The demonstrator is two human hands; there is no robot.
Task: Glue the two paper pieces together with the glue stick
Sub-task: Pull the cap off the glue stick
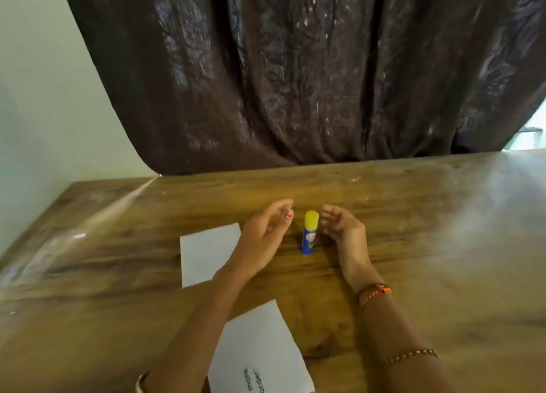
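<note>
A small blue glue stick with a yellow cap (309, 235) stands upright on the glossy wooden table (428, 245), just right of the frame's centre, capped and touched by neither hand. The left hand (264, 234) hovers just to its left, fingers loosely curled and holding nothing; the right hand (344, 227) sits just to its right, relaxed the same way, empty. A blank white paper piece (206, 254) lies flat left of centre, partly under the left wrist. A second white paper piece with printed words (260, 351) lies at the bottom centre. A dark brown crinkled curtain (295, 67) fills the upper frame.
</note>
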